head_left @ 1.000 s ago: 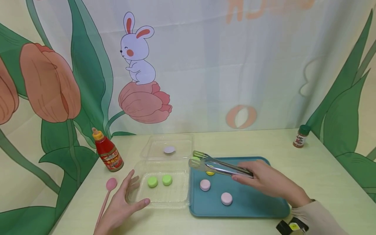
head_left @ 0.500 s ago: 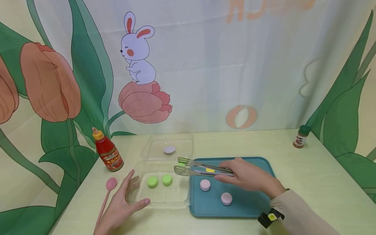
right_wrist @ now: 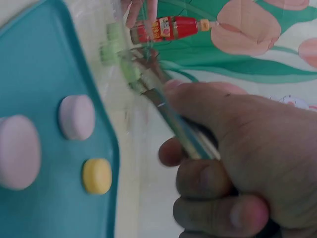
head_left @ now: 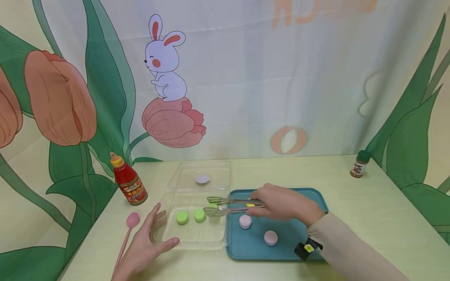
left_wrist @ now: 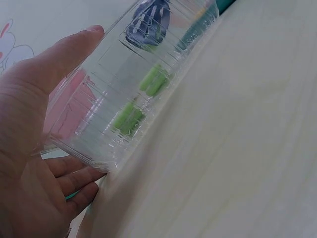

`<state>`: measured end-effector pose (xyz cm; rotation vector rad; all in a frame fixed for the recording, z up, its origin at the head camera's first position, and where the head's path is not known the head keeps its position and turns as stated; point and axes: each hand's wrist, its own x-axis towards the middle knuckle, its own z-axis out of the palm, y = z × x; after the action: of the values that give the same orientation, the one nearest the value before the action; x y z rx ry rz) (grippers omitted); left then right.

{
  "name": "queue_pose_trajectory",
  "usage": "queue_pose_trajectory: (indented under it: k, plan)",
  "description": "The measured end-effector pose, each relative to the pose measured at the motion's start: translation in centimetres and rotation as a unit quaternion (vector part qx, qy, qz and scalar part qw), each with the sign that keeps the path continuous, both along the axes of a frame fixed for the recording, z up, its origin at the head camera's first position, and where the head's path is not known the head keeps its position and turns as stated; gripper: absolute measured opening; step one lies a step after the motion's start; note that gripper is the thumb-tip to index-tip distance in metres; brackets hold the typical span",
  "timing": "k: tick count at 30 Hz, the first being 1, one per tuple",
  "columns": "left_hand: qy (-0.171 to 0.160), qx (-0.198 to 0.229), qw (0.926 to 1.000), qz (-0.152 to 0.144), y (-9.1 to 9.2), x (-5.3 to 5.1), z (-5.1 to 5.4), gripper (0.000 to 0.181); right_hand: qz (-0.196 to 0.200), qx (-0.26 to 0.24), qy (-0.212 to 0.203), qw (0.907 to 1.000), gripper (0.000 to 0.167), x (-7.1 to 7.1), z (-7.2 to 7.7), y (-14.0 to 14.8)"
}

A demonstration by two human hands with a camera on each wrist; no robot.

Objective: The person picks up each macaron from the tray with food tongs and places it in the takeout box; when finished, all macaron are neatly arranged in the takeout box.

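Observation:
My right hand (head_left: 286,205) grips metal tongs (head_left: 216,212), whose tips pinch a green macaron (head_left: 213,205) over the right side of a clear plastic clamshell box (head_left: 198,237). Two green macarons, one at left (head_left: 182,217) and one in the middle (head_left: 199,215), sit in the box. The box's lid (head_left: 183,175) lies open behind it. My left hand (head_left: 144,246) rests against the box's left end, thumb and fingers spread on either side of a corner in the left wrist view. The teal tray (head_left: 246,249) holds two pale pink macarons (head_left: 245,221) and a yellow one (right_wrist: 97,176), mostly hidden behind the tongs in the head view.
A red sauce bottle (head_left: 130,181) with a yellow cap stands at the back left. A pink long-handled spoon (head_left: 133,220) lies beside the left hand. Far right is a small green-capped jar (head_left: 360,164). A printed curtain (head_left: 246,78) hangs behind the table.
The right hand has carried the green macaron in the tongs leftward from over the tray to over the box, then lower toward the other green macarons. The left hand stays in place.

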<state>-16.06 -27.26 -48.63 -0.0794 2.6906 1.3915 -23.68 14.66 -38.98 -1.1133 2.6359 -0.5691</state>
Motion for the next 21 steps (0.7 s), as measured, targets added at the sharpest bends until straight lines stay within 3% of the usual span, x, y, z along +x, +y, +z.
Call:
queue_pose_trajectory:
  k: [4, 11, 21]
  plan:
    - [-0.002, 0.001, 1.0, 0.002, 0.0, 0.0, 0.0, 0.131, 0.001, 0.028, 0.007, 0.9996, 0.032, 0.1, 1.3, -1.3]
    - [0.012, 0.007, 0.9999, -0.001, -0.1, 0.0, -0.2, 0.129, -0.045, 0.093, -0.008, 0.9946, 0.035, 0.6, 3.5, -4.2]
    - [0.014, 0.011, 0.9998, -0.004, -0.2, 0.1, 0.0, 0.128, -0.069, 0.113, -0.021, 0.991, 0.035, 0.3, 3.1, -5.6]
